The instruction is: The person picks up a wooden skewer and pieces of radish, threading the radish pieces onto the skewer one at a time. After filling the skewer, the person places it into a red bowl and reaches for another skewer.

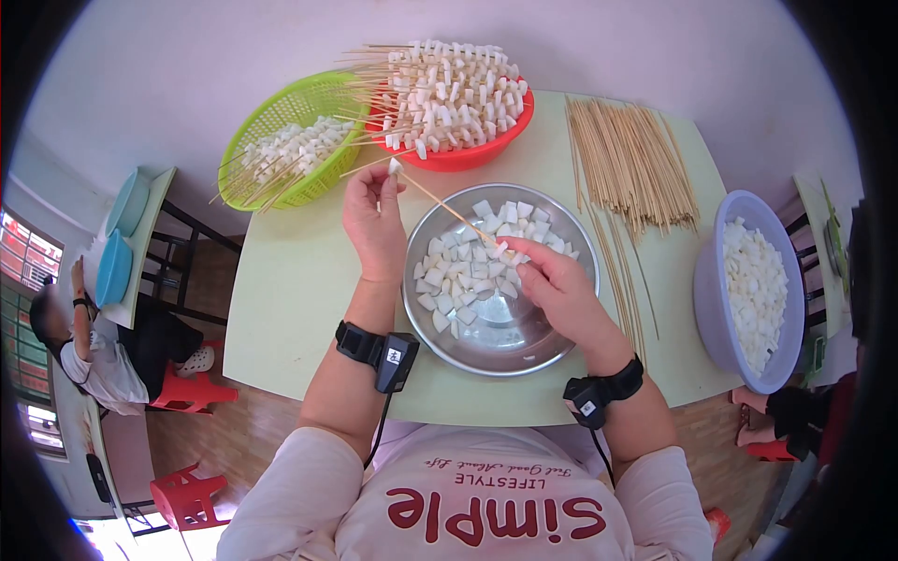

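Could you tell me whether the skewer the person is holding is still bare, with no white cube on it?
No: the bamboo skewer held by the left hand already carries a white cube at its far tip.

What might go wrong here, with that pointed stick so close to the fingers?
The right hand pinches a white cube right at the skewer tip, so the point might prick a finger. The left hand holds the skewer far from that end, so it may bend or wobble. Finished sticks heaped in the red basket overhang its rim and might slide off.
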`<state>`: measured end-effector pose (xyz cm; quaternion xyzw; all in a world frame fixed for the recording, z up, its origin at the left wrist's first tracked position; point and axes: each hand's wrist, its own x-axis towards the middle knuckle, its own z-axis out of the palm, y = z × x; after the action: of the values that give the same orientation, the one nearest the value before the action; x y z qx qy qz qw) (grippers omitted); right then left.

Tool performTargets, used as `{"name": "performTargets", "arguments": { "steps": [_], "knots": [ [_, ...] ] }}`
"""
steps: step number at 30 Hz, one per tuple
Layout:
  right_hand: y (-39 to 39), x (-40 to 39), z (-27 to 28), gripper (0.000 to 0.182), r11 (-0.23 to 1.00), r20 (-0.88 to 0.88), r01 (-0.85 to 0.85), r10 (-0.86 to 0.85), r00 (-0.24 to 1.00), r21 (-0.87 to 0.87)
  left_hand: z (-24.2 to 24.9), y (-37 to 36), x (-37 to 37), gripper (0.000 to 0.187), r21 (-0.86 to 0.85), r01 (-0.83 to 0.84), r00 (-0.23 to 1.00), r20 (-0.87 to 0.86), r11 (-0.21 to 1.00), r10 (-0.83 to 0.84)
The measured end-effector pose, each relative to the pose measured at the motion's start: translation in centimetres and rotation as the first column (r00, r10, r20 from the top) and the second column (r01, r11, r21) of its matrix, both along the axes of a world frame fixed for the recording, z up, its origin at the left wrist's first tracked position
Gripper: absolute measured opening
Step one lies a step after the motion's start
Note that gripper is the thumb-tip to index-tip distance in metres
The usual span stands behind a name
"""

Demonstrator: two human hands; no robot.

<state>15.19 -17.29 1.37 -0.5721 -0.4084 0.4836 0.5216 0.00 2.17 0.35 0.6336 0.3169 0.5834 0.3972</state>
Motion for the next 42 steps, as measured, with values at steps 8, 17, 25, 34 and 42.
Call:
{"name": "performTargets", "arguments": {
  "steps": [8,17,25,34,42],
  "knots": [
    [-0.1,-0.9,1.6,0.036,0.973,0.639,0.021,-0.167,0.751,0.229,0.8,0.4,-0.5,0.032,-0.239,0.403,0.811,0.541,0.883,-0.224],
    [-0.1,-0.9,1.4,0.035,0.976,0.636,0.004,-0.146,0.758,0.219,0.1,1.2,-1.0,0.032,-0.265,0.600,0.663,0.693,0.755,-0.283],
    [0.0,-0.2,0.3,0.038,0.971,0.602,-0.006,-0.142,0.786,0.237,0.2,1.0,-0.9,0.028,-0.316,0.640,0.631,0.736,0.701,-0.244],
    [0.2,-0.2,-0.2,0.041,0.976,0.512,0.041,-0.148,0.846,0.215,0.6,0.2,-0.7,0.032,-0.324,0.741,0.554,0.790,0.588,-0.263],
    [0.1,0.4,0.0,0.040,0.996,0.355,0.047,-0.071,0.932,0.076,0.7,-0.3,-0.6,0.030,-0.343,0.793,0.517,0.816,0.503,-0.259]
  ]
}}
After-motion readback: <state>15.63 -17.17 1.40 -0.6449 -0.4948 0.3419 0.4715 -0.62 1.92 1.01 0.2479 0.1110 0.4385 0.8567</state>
